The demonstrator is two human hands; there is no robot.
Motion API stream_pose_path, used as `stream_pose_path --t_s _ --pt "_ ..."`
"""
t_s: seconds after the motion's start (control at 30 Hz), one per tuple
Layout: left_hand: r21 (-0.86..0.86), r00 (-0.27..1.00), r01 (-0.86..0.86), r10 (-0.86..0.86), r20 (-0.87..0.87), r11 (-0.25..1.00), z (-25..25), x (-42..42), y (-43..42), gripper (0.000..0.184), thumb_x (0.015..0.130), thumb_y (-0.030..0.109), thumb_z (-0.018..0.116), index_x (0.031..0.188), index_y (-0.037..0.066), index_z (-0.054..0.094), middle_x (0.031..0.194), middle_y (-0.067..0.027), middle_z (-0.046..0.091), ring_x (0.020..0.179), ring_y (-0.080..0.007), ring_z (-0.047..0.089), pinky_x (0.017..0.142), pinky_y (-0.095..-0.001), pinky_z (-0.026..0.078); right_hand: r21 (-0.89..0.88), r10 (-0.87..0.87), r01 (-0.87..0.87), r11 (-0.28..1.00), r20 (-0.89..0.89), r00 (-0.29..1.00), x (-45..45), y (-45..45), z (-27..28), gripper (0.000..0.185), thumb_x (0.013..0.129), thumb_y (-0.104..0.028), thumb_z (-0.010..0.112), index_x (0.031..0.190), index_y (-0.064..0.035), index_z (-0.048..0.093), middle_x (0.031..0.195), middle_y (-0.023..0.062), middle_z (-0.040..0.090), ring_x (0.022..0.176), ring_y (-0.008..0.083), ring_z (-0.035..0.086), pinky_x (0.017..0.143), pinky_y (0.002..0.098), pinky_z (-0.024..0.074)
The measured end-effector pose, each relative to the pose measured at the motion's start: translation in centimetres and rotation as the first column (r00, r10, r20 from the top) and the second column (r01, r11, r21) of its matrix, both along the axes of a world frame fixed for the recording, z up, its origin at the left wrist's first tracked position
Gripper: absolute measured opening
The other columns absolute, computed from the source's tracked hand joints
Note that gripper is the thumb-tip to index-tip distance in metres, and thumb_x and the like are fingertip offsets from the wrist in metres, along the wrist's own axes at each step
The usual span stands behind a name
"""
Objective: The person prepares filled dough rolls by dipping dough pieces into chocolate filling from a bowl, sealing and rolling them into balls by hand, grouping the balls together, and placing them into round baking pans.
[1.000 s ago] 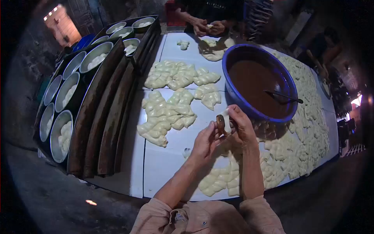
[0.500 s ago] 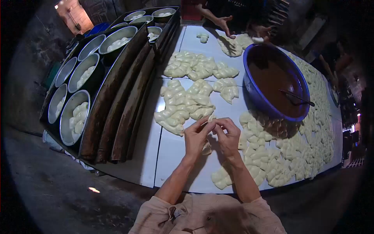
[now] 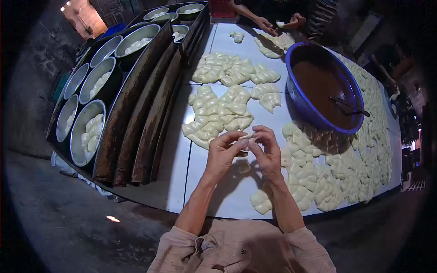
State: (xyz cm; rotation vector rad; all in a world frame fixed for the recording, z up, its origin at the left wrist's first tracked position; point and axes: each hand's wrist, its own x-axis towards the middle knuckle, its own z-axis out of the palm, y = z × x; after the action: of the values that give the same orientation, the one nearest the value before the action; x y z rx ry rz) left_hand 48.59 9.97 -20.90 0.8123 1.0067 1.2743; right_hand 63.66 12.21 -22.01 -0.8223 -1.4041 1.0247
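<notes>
Between the fingertips of both my hands is a small piece of pale dough (image 3: 246,138), held above the white table. My left hand (image 3: 222,157) pinches it from the left, thumb and fingers pressed on it. From the other side my right hand (image 3: 269,157) grips the same piece. A smaller lump of dough (image 3: 244,167) shows below, between my wrists; I cannot tell whether it lies on the table. Shaped dough pieces (image 3: 205,113) lie in a cluster just beyond my left hand. Many more dough pieces (image 3: 337,177) cover the table to the right.
A blue basin (image 3: 300,102) of brown filling (image 3: 314,82) stands right of centre, with a dark-handled spoon (image 3: 348,107) in it. At left, metal bowls (image 3: 77,141) holding dough sit beside long dark trays (image 3: 132,113). Across the table, a co-worker's hands (image 3: 277,25) handle dough.
Both hands have risen slightly with the dough, and the fingers have shifted around it. The view has tilted a little. Across the table, the co-worker's hands have come closer together.
</notes>
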Motion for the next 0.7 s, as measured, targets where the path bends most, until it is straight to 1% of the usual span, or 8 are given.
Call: stream_pose_path --t_s 0.13,0.23,0.27,0.3,0.37,0.4,0.5,0.7 --pt "-0.016 0.998 0.022 -0.022 -0.061 1.000 0.1 0.5 -0.7 0.024 0.095 0.009 0.061 0.117 -0.001 0.065 0.107 -0.0078 0.068 0.093 -0.0134 0.066 0.077 -0.0283 0.059 0.203 -0.186 0.144 0.969 0.205 0.961 -0.8 -0.2 -0.3 0.013 0.089 -0.006 0.068 0.101 -0.0016 0.063 0.093 0.0104 0.064 0.079 0.0175 0.062 0.072 0.0287 0.0507" --pt "0.039 0.994 0.077 -0.074 -0.074 0.996 -0.4 0.9 -1.1 0.024 0.095 0.010 0.063 0.117 -0.001 0.066 0.107 -0.0067 0.068 0.092 -0.0133 0.066 0.079 -0.0271 0.056 0.067 -0.187 0.176 0.982 0.248 0.951 -0.2 -0.5 -1.1 0.010 0.089 -0.006 0.069 0.095 -0.0004 0.063 0.085 0.0112 0.063 0.072 0.0182 0.061 0.067 0.0288 0.0506" --pt "0.028 0.943 0.108 -0.093 -0.321 0.994 -0.3 0.5 -1.0 0.024 0.093 0.011 0.067 0.113 -0.002 0.067 0.104 -0.0060 0.069 0.091 -0.0123 0.065 0.079 -0.0257 0.054 0.055 -0.194 0.187 0.981 0.327 0.925 0.1 -0.4 -1.4 0.012 0.088 -0.007 0.070 0.097 0.0000 0.065 0.083 0.0124 0.064 0.071 0.0194 0.062 0.065 0.0295 0.0501" --pt "0.032 0.966 0.051 -0.041 -0.254 0.998 0.0 0.9 -0.8 0.023 0.093 0.016 0.068 0.107 -0.001 0.070 0.083 -0.0031 0.070 0.069 -0.0028 0.058 0.056 -0.0200 0.045 0.024 -0.192 0.195 0.981 0.330 0.924 0.3 -0.8 -1.1 0.013 0.088 -0.007 0.070 0.098 -0.0002 0.065 0.086 0.0125 0.064 0.073 0.0197 0.063 0.066 0.0296 0.0502" --pt "0.060 0.985 -0.011 0.022 -0.171 0.998 -1.4 0.9 -0.5 0.021 0.093 0.017 0.069 0.103 -0.002 0.071 0.083 -0.0033 0.069 0.068 -0.0042 0.059 0.056 -0.0208 0.047 -0.034 -0.187 0.210 0.977 0.333 0.924 0.6 -1.5 0.5 0.016 0.087 -0.007 0.070 0.102 -0.0007 0.066 0.091 0.0127 0.066 0.078 0.0204 0.064 0.067 0.0298 0.0504" --pt "-0.077 0.973 0.058 -0.074 -0.218 0.995 -0.1 0.3 -0.6 0.021 0.094 0.017 0.067 0.103 -0.002 0.071 0.090 -0.0028 0.069 0.078 -0.0087 0.063 0.070 -0.0248 0.052 0.032 -0.186 0.186 0.982 0.314 0.931 0.8 -2.2 1.6 0.021 0.086 -0.006 0.071 0.105 -0.0011 0.067 0.099 0.0133 0.067 0.085 0.0218 0.066 0.072 0.0317 0.0521" --pt "-0.130 0.956 0.104 -0.135 -0.259 0.986 -0.4 0.7 -0.9 0.026 0.098 0.022 0.061 0.102 -0.002 0.071 0.089 -0.0028 0.069 0.078 -0.0091 0.063 0.071 -0.0262 0.052 0.181 -0.064 -0.040 0.983 0.534 0.843 2.6 -3.8 1.4 0.021 0.085 -0.006 0.071 0.104 -0.0005 0.067 0.104 0.0131 0.067 0.089 0.0234 0.066 0.078 0.0340 0.0532" --pt "-0.072 0.539 0.208 -0.176 -0.823 0.976 -0.8 -0.3 -2.3 0.073 0.084 0.033 0.073 0.141 -0.001 0.044 0.115 -0.0185 0.063 0.090 -0.0299 0.067 0.080 -0.0392 0.053 -0.475 0.013 0.184 0.861 0.382 0.924 4.2 -4.2 -2.7 0.024 0.091 -0.011 0.064 0.109 0.0037 0.067 0.095 0.0148 0.071 0.084 0.0176 0.069 0.077 0.0305 0.0540"
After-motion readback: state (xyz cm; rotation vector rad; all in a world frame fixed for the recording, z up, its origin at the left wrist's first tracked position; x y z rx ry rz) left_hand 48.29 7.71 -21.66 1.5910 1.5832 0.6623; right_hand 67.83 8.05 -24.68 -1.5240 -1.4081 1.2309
